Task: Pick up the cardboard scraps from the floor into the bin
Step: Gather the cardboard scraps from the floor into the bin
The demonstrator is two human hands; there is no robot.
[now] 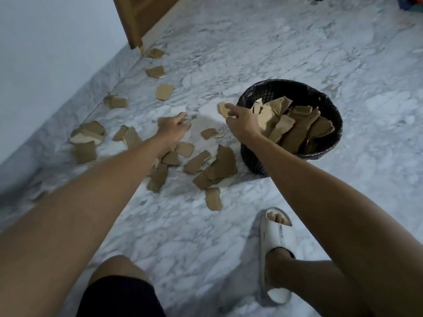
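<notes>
Cardboard scraps (pixel 201 165) lie all over the marble floor (pixel 251 53), most of them left of the black bin (pixel 256 161). More brown pieces fill the bin. The right hand (pixel 242 123) pinches one small scrap (pixel 222 109) just left of the bin's rim. The left hand (pixel 175 126) reaches down to the floor among the scraps with curled fingers; it is blurry, so I cannot tell if it holds anything. A white slipper (pixel 274 243) is on the near foot. A wooden door (pixel 142 17) stands far off by the wall (pixel 45 53).
</notes>
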